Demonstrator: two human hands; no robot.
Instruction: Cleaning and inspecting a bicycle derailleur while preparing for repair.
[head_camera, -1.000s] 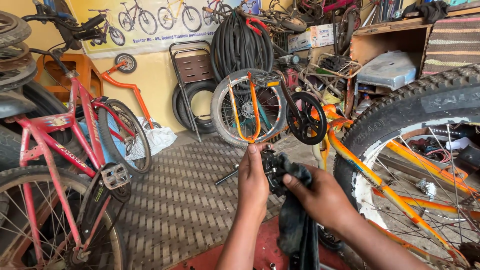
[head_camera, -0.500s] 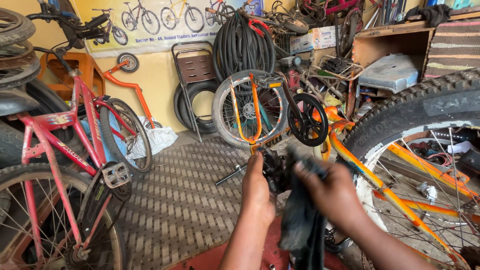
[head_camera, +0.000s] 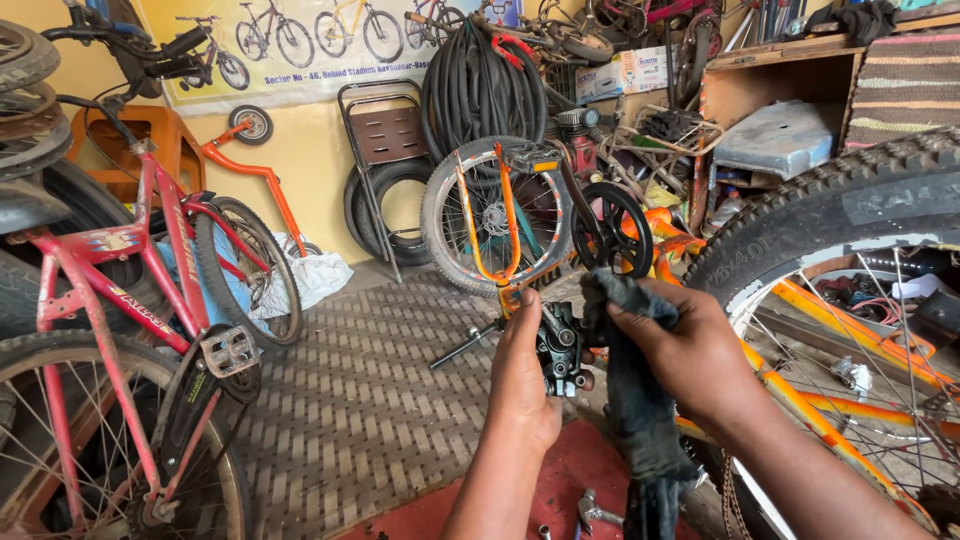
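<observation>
My left hand (head_camera: 522, 375) grips a small black metal bicycle part (head_camera: 562, 348) held up in front of me. My right hand (head_camera: 690, 352) is closed on a dark greasy rag (head_camera: 632, 400), pressing its top end against the right side of that part; the rest of the rag hangs down. Just behind both hands lies an upturned orange bicycle (head_camera: 690, 260), its black chainring (head_camera: 617, 232) and small wheel (head_camera: 492, 215) facing me.
A red bicycle (head_camera: 120, 300) stands at the left, its pedal (head_camera: 228, 350) close by. A big knobby tyre (head_camera: 850, 215) fills the right. Small tools (head_camera: 592, 512) lie on a red mat below. A folding chair (head_camera: 385, 140), tyres and shelves line the back wall.
Both hands stay together on the part; the right hand has worked the rag up and over the part's right side.
</observation>
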